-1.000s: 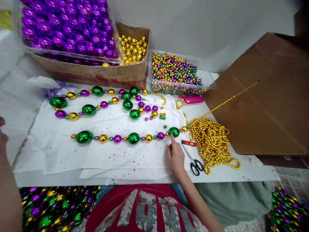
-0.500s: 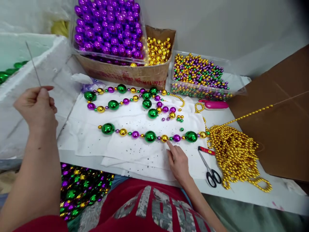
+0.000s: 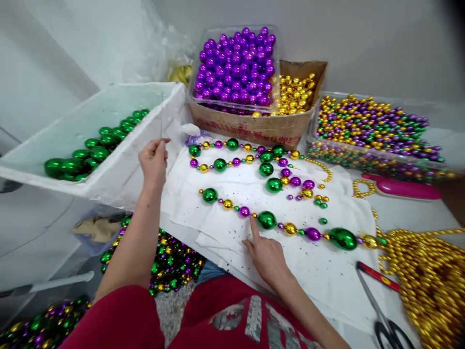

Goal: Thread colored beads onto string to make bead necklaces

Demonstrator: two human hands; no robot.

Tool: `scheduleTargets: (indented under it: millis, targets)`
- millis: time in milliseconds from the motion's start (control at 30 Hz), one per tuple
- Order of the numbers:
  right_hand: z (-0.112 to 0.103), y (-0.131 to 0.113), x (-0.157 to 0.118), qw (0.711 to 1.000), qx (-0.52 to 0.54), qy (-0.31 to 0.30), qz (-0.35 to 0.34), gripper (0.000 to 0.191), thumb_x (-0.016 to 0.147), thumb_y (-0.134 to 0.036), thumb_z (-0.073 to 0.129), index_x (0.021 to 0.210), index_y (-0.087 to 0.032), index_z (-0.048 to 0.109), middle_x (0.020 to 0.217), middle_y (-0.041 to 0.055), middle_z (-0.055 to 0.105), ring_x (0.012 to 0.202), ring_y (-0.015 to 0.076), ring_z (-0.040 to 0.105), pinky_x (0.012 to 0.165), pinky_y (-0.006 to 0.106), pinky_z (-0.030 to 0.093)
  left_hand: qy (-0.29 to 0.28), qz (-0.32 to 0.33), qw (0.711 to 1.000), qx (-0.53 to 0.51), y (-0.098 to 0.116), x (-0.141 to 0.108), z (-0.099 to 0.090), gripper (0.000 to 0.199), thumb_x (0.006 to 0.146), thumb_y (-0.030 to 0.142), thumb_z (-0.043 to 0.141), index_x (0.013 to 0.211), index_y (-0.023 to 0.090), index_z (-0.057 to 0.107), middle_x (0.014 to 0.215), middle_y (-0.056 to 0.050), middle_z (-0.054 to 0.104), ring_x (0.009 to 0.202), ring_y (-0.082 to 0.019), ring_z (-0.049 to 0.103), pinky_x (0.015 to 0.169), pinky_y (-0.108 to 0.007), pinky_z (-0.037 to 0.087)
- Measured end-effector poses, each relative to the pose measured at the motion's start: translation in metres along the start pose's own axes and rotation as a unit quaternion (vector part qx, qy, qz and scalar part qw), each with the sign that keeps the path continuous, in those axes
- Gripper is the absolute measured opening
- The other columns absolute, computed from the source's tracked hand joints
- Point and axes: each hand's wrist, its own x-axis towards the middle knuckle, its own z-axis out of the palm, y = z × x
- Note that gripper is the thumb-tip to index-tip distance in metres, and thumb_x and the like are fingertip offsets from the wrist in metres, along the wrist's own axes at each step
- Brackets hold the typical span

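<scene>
My left hand (image 3: 154, 162) is raised in front of the foam box, its fingers pinched on a long thin needle (image 3: 162, 114) that points up. My right hand (image 3: 269, 257) is over the white cloth (image 3: 218, 242), index finger stretched out and the other fingers loosely bent. That fingertip is at the strung beads, by a small gold bead just right of a purple bead (image 3: 244, 212). The strand of green, gold and purple beads (image 3: 267, 220) runs across the cloth to a heap of gold bead chain (image 3: 428, 281). Behind it lies a second, looped strand (image 3: 220, 165) with loose beads.
A white foam box (image 3: 145, 140) of green beads stands left. At the back are a clear tub of purple beads (image 3: 236, 68), a cardboard box (image 3: 243, 126) and a tub of small mixed beads (image 3: 370, 126). Scissors (image 3: 381, 320), a red-handled cutter (image 3: 378, 276) and a pink tool (image 3: 409, 189) lie right.
The view has swung left, bringing the foam box of green beads into sight. My right fingertip has moved left along the strand, from a gold bead past the middle green one.
</scene>
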Motion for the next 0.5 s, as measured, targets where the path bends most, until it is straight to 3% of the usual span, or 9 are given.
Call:
scheduleTargets:
  millis: [133, 300, 500]
  targets:
    - [-0.002, -0.016, 0.010, 1.000, 0.009, -0.008, -0.023, 0.058, 0.095, -0.031, 0.042, 0.146, -0.013, 0.021, 0.070, 0.0085, 0.071, 0.062, 0.0267, 0.067, 0.053, 0.032, 0.041, -0.010, -0.003, 1.000, 0.002, 0.013, -0.003, -0.003, 0.017, 0.081, 0.028, 0.057, 0.091, 0.019, 0.068, 0.052, 0.005, 0.037, 0.041, -0.006, 0.026, 0.038, -0.023, 0.014]
    - [-0.012, -0.036, 0.024, 0.998, 0.016, -0.028, -0.054, 0.060, 0.094, -0.030, 0.043, 0.146, -0.011, 0.020, 0.079, 0.0104, 0.072, 0.069, 0.0253, 0.068, 0.057, 0.032, 0.043, -0.004, 0.001, 1.000, -0.013, 0.021, -0.001, -0.009, 0.019, 0.080, 0.026, 0.057, 0.091, 0.016, 0.069, 0.051, 0.005, 0.038, 0.041, -0.005, 0.025, 0.038, -0.023, 0.014]
    - [-0.024, -0.035, 0.023, 0.993, 0.044, -0.060, -0.093, 0.051, 0.091, -0.030, 0.049, 0.137, -0.012, 0.038, 0.087, 0.0112, 0.073, 0.076, 0.0253, 0.068, 0.062, 0.032, 0.045, 0.023, 0.025, 0.999, 0.017, 0.031, -0.005, -0.008, 0.022, 0.074, 0.023, 0.058, 0.090, 0.016, 0.072, 0.051, 0.005, 0.041, 0.039, -0.004, 0.031, 0.034, -0.017, 0.020]
